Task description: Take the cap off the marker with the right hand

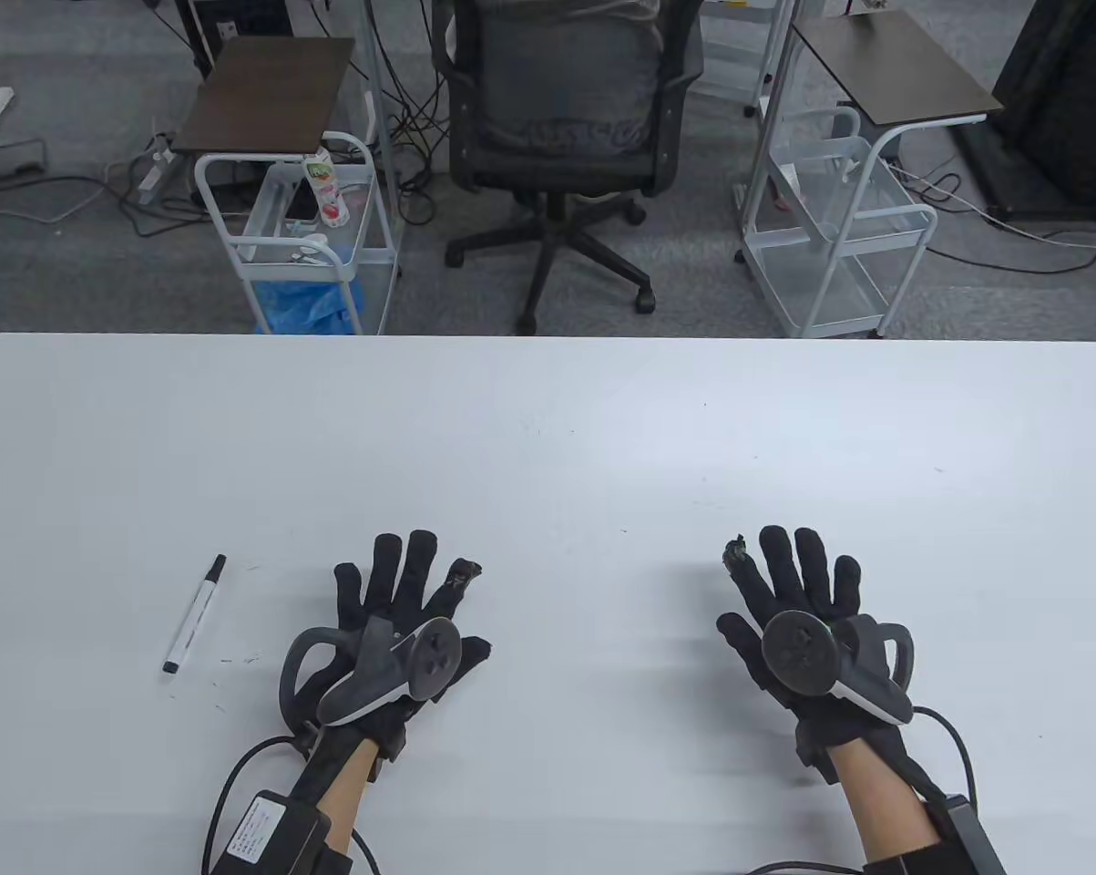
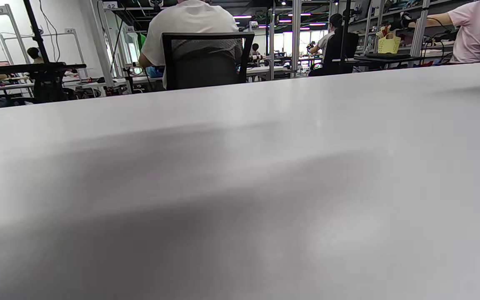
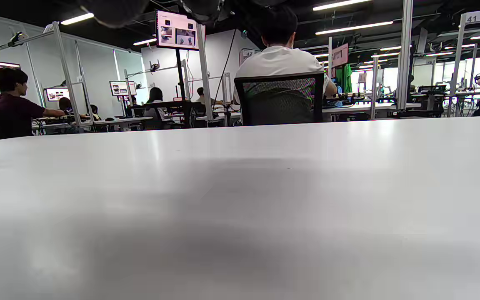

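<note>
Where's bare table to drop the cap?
Bare white table: between the left hand and right hand, and the far half beyond both. Tightest spot: left of the left hand, where the white black-capped marker lies.

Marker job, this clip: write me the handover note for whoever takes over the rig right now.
Left hand: flat on the table, fingers spread, holding nothing.
Right hand: the same, flat and holding nothing.
Marker: lies on the table to the left of the left hand, apart from it, with dark ends; the cap appears to be on.
Done: nothing; the marker is untouched.
Left: pick up the marker, probably steadying the barrel with the left hand, then pull the cap off with the right hand.
</note>
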Demonstrator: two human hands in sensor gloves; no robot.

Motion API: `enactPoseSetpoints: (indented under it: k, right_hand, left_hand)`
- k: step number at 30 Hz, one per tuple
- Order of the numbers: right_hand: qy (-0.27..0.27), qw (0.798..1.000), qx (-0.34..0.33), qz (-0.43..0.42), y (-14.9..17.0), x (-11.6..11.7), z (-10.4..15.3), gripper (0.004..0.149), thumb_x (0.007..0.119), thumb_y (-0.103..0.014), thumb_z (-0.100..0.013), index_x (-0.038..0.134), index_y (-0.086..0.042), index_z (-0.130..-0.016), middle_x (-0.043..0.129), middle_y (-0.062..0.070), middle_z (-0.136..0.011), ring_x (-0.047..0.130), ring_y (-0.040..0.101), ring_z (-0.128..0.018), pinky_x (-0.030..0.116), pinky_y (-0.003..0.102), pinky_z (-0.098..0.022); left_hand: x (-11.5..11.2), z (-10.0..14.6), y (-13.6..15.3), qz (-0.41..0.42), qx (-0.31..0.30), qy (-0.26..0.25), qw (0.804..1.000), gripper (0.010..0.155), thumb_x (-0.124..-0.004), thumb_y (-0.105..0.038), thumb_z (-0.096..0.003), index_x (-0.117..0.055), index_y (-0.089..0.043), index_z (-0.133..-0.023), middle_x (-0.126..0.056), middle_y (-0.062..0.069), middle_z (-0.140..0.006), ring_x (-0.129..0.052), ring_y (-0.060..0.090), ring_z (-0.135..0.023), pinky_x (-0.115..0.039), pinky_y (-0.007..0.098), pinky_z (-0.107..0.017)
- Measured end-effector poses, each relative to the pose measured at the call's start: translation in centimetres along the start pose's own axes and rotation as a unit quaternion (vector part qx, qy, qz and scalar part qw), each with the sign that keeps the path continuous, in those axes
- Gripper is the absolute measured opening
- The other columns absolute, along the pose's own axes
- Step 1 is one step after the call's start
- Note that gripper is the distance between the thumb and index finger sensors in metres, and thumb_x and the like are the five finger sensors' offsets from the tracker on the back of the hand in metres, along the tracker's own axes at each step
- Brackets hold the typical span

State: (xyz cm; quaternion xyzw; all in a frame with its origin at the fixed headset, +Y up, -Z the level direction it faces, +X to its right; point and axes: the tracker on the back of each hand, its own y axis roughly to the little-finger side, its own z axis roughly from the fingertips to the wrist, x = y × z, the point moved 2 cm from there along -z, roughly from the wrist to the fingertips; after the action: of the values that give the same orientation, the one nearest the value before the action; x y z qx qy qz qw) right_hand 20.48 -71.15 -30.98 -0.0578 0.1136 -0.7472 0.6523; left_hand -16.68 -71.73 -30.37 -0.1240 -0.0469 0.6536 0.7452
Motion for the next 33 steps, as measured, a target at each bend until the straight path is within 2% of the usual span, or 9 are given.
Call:
enactPoseSetpoints:
  k: [28,33]
  right_hand:
    - [-0.025,1.0,-0.002,0.014,-0.39,0.5,0.03,0.072,0.052,-0.054,-0.058,0.031,-0.025,-0.121,0.015,0.02,-0.127,0.009,0.047,-0.109,0.008,0.067,-0.071]
    - [-0.017,1.0,-0.007,0.007,-0.48,0.17,-0.1,0.072,0.052,-0.054,-0.058,0.031,-0.025,-0.121,0.015,0.02,-0.127,0.009,0.047,-0.109,0.008,0.067,-0.071]
  left_hand:
    - [-0.24,0.21,0.26,0.018,0.004,0.009,1.0,0.086,-0.039,-0.076,-0.0436,-0.017,-0.042,-0.12,-0.003,0.006,-0.13,-0.007,0.038,-0.12,-0.017,0.066,-0.086]
    - [0.55,0.43,0.37,0.027,0.014,-0.002,1.0,0.086,-0.039,-0.076,-0.044,-0.018,-0.042,-0.12,-0.005,0.006,-0.13,-0.008,0.038,-0.12,-0.017,0.066,-0.086]
